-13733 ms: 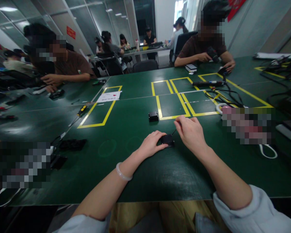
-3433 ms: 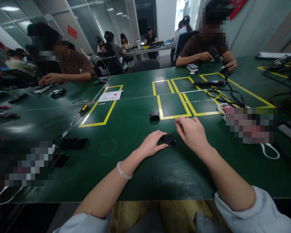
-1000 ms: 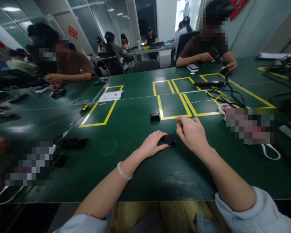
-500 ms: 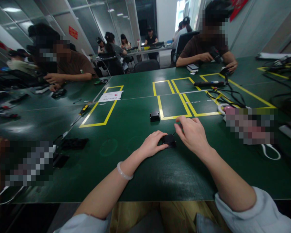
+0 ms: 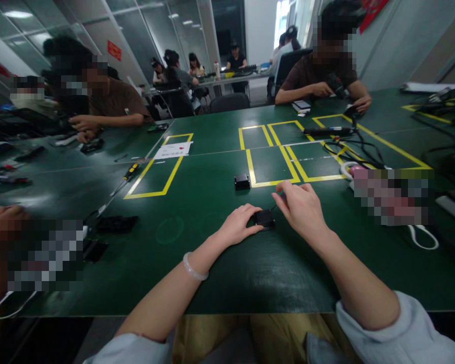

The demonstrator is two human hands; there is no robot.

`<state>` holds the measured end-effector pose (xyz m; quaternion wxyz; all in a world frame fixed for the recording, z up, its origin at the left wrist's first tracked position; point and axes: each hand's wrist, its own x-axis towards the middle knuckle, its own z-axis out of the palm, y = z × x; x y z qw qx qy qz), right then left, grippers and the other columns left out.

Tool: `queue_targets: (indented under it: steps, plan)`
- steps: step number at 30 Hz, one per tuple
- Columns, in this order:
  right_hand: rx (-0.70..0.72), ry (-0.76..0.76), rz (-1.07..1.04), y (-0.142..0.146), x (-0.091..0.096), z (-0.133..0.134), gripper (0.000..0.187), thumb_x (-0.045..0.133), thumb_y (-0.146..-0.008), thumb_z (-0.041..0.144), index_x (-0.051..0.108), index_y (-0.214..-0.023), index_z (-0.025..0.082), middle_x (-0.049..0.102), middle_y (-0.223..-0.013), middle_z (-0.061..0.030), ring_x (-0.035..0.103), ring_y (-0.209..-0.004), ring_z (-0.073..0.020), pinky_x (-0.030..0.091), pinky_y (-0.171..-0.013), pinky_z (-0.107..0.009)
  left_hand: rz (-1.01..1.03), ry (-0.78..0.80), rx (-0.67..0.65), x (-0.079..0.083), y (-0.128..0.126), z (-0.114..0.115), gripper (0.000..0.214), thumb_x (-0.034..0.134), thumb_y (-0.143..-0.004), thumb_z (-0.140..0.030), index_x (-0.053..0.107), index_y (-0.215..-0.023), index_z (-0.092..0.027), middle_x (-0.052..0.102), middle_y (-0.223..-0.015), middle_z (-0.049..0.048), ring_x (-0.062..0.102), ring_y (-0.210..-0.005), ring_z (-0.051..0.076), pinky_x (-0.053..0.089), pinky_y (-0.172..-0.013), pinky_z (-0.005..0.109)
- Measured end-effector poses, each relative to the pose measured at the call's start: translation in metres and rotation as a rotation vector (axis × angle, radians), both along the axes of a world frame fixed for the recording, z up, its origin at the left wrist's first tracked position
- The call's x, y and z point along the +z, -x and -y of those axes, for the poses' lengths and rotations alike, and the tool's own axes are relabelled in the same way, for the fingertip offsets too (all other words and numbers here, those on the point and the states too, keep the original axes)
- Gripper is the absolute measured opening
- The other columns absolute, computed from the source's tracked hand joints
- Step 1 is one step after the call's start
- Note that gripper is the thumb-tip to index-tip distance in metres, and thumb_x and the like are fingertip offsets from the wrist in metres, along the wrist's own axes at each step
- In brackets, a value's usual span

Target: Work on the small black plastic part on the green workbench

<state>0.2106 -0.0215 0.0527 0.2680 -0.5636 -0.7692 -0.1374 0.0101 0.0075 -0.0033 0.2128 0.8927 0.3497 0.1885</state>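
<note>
My left hand rests on the green table with its fingers closed against a small black block, holding it in place. My right hand is curled in a pinch around a thin dark tool whose tip meets the top of that block. A second small black block lies free a little farther out, beside a yellow taped square.
A screwdriver with a yellow-and-black handle lies at the left by another yellow taped frame. Flat black parts sit at the near left. Cables and a white cord run at the right. Other people work around the table.
Almost nothing differs: both hands stay on the small black block, and my right hand has only shifted slightly. A person's arm at the far left edge has moved a little.
</note>
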Motion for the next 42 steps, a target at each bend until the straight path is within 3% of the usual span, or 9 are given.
queue_targets:
  steps: [6,14,21,28,34,42]
  plan:
    - [-0.001,-0.025,-0.01,0.0004,0.0,0.0003,0.012,0.042,-0.088,0.022,0.052,-0.093,0.018,0.06,-0.072,-0.0018,0.055,-0.069,-0.0166,0.03,-0.073,-0.03,-0.003,-0.003,0.004,-0.0013,0.0002,-0.0004,0.041,0.06,-0.086,-0.043,0.052,-0.119,-0.021,0.056,-0.107,0.0065,0.055,-0.097,0.023,0.045,-0.087,0.036]
    - [0.006,-0.008,-0.012,-0.0004,0.0005,0.0003,0.02,0.038,-0.093,0.033,0.052,-0.092,0.019,0.06,-0.071,-0.0023,0.054,-0.068,-0.017,0.029,-0.072,-0.03,0.006,0.005,0.006,-0.0017,-0.0001,-0.0005,0.04,0.059,-0.086,-0.043,0.052,-0.119,-0.022,0.056,-0.108,0.0071,0.055,-0.099,0.023,0.045,-0.088,0.037]
    - [-0.006,-0.053,-0.054,0.0005,-0.0035,-0.001,0.015,0.04,-0.089,0.023,0.05,-0.099,0.017,0.061,-0.076,-0.0028,0.055,-0.07,-0.017,0.031,-0.073,-0.03,0.006,0.008,-0.001,0.0004,0.0001,-0.0002,0.039,0.06,-0.086,-0.041,0.053,-0.119,-0.022,0.056,-0.108,0.0071,0.054,-0.099,0.023,0.044,-0.088,0.037]
    - [-0.004,-0.011,-0.021,-0.0007,-0.0033,-0.0011,0.018,0.039,-0.093,0.033,0.05,-0.093,0.019,0.06,-0.073,-0.0026,0.055,-0.067,-0.0174,0.031,-0.072,-0.03,-0.002,0.001,0.004,-0.0006,-0.0005,-0.0003,0.04,0.06,-0.086,-0.043,0.053,-0.119,-0.022,0.056,-0.108,0.007,0.054,-0.099,0.023,0.044,-0.088,0.037]
    - [0.005,-0.019,-0.039,0.0004,-0.0031,-0.0018,0.013,0.039,-0.091,0.024,0.049,-0.095,0.019,0.062,-0.076,-0.003,0.056,-0.071,-0.0176,0.03,-0.072,-0.03,0.004,0.006,-0.002,-0.0009,0.0,-0.0005,0.04,0.06,-0.085,-0.042,0.053,-0.119,-0.022,0.056,-0.108,0.0068,0.054,-0.099,0.023,0.044,-0.088,0.037]
    - [0.007,0.008,-0.015,-0.0002,-0.002,-0.001,0.019,0.036,-0.095,0.031,0.05,-0.09,0.019,0.061,-0.071,-0.0023,0.054,-0.066,-0.0165,0.029,-0.071,-0.03,0.011,0.005,0.0,-0.0005,0.0004,0.0001,0.039,0.06,-0.086,-0.043,0.053,-0.118,-0.022,0.056,-0.107,0.0065,0.054,-0.099,0.023,0.045,-0.087,0.036]
